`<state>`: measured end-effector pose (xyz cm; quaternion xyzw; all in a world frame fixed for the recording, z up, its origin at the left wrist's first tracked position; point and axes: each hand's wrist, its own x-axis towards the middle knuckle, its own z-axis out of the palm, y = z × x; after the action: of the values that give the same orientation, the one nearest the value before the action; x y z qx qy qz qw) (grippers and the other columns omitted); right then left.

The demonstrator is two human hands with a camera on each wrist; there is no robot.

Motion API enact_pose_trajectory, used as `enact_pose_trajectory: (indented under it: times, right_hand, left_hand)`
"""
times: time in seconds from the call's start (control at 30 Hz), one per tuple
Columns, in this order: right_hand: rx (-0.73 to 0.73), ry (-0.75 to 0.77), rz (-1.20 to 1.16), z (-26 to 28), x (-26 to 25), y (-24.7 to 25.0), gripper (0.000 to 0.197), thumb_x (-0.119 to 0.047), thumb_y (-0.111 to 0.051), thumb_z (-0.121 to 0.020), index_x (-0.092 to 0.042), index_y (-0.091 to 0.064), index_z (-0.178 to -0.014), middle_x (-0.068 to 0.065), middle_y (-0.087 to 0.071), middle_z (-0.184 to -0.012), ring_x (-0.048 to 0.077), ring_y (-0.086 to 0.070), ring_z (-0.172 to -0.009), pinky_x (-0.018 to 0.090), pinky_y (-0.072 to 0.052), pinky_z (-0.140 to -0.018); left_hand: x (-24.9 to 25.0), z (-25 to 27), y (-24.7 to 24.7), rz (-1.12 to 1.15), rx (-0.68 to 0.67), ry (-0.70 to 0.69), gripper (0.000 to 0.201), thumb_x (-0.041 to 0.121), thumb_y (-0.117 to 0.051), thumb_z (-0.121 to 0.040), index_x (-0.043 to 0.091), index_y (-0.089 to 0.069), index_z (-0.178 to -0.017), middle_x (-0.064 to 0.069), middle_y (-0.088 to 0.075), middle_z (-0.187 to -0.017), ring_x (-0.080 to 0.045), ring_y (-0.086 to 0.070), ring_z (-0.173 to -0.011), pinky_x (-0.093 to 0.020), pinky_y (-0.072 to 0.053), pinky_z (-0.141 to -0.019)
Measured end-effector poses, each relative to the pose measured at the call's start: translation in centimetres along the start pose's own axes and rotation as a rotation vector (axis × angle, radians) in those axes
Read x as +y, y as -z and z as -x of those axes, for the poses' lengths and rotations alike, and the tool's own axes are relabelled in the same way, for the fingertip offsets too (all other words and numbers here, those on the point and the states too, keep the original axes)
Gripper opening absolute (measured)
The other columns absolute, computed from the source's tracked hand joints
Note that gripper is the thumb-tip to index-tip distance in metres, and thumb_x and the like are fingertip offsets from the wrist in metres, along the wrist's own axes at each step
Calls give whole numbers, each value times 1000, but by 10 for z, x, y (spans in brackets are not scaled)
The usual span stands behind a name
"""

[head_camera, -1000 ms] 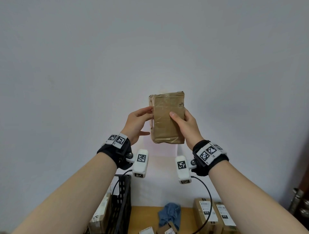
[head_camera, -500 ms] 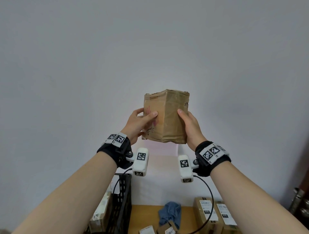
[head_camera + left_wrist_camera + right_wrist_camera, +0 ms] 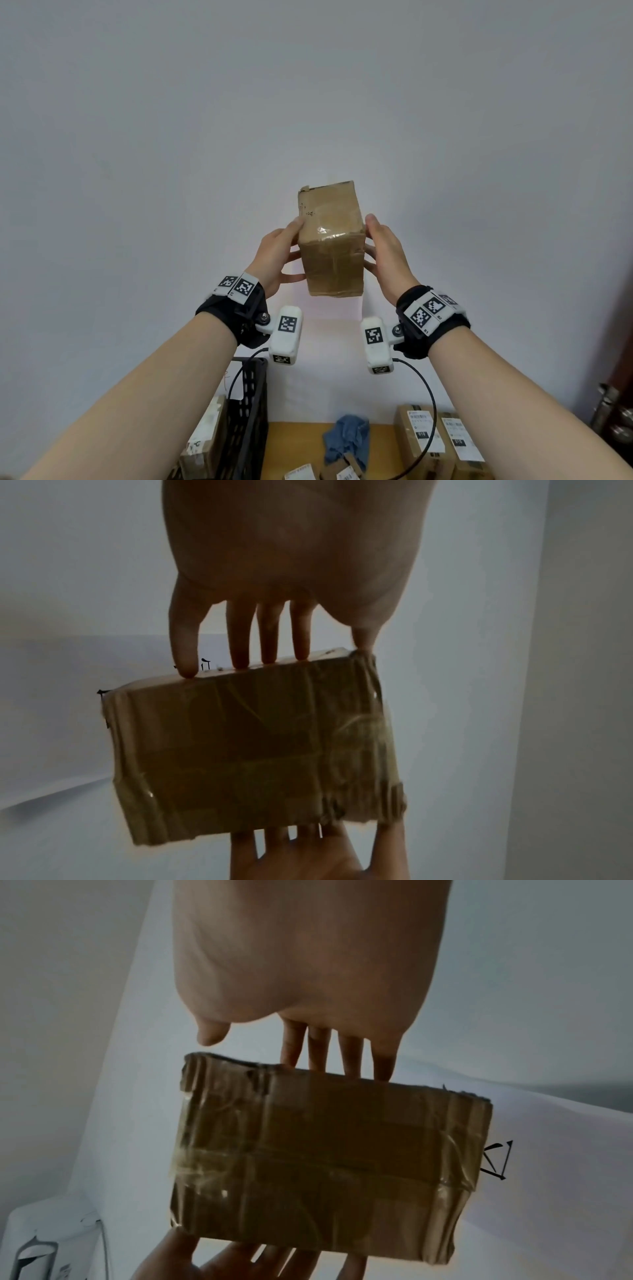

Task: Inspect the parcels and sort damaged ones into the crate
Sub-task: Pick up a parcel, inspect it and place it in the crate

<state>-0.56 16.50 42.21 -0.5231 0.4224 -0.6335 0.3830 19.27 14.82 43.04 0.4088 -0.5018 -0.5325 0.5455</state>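
Turned since a moment ago, the taped brown cardboard parcel (image 3: 330, 241) hangs high between left hand (image 3: 275, 260) and right hand (image 3: 387, 253), straight fingers pressing opposite sides, exposing another face; one corner seems frayed.

We cannot read the labels on the table parcels (image 3: 422, 432); the black crate (image 3: 251, 411) is cut by the lower edge.

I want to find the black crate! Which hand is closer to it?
The left hand. It holds the parcel high on the side above the black crate. The right hand holds the parcel's other side, farther from the crate.
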Motion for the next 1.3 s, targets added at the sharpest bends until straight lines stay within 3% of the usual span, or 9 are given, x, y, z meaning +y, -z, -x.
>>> enact_pose_trajectory:
  times: [0.1,0.2,0.43,0.7,0.93,1.0,1.07,1.17,1.3]
  right_hand:
    - [7,27,-29,-1,-1,1,51,-48,-66,-93,-21,-59,-136,-1,-69,-129,15,-65,-123,42,-54,-105]
    - [-32,43,-39,2,-3,2,61,-29,-63,-87,-25,-51,-147,0,-69,-131,13,-64,-124,37,-53,-102]
    - [-25,92,-46,7,-5,-2,44,-3,-57,-95,-23,-66,-134,3,-68,-132,17,-67,-118,33,-59,-95]
    - [-11,123,-32,7,-5,-4,45,0,-55,-96,-21,-66,-134,5,-67,-130,8,-68,-104,33,-59,-92]
    - [52,63,35,10,-6,-5,39,-16,-51,-89,-31,-70,-118,-10,-72,-122,20,-68,-116,51,-55,-103]
    - [76,17,23,10,-7,-4,29,-17,-49,-97,-26,-70,-115,-12,-74,-117,18,-70,-112,54,-57,-99]
    - [84,-32,-15,9,-7,-3,23,-29,-54,-103,-16,-66,-118,-7,-73,-116,20,-71,-110,50,-62,-89]
    - [82,-55,-2,8,-7,-2,41,-50,-54,-103,-12,-63,-117,-3,-73,-113,18,-72,-104,44,-63,-83]
    - [106,-32,49,7,-4,-2,27,-42,-67,-97,-19,-64,-110,4,-72,-116,22,-72,-107,52,-60,-94]
  left_hand:
    - [0,0,-1,7,35,-48,36,42,-65,-98,18,-67,-126,2,-73,-120,-20,-71,-106,-51,-60,-91]
    - [1,2,0,5,43,-111,32,21,-63,-94,28,-66,-125,5,-74,-114,-17,-71,-100,-40,-58,-80]
    - [-4,1,2,4,31,-183,38,9,-60,-90,28,-66,-122,12,-75,-102,-18,-69,-103,-42,-55,-80]
    - [-4,3,1,1,33,-199,39,7,-58,-92,27,-65,-124,8,-73,-107,-17,-68,-102,-41,-54,-80]
    - [-3,4,-2,-60,77,-171,35,5,-60,-89,29,-66,-113,17,-75,-101,-15,-66,-107,-41,-49,-88]
    - [-1,5,-3,-50,82,-134,30,4,-54,-90,24,-65,-110,13,-73,-96,-14,-67,-103,-41,-52,-88]
    - [0,6,-3,-8,75,-81,27,9,-48,-93,21,-68,-107,9,-72,-105,-15,-68,-109,-45,-56,-90]
    - [0,7,-5,0,69,-52,25,30,-51,-101,22,-69,-115,5,-73,-117,-17,-68,-113,-49,-58,-90]
    - [0,8,-7,-11,46,-57,30,38,-53,-104,22,-62,-128,1,-71,-112,-19,-68,-106,-52,-61,-86]
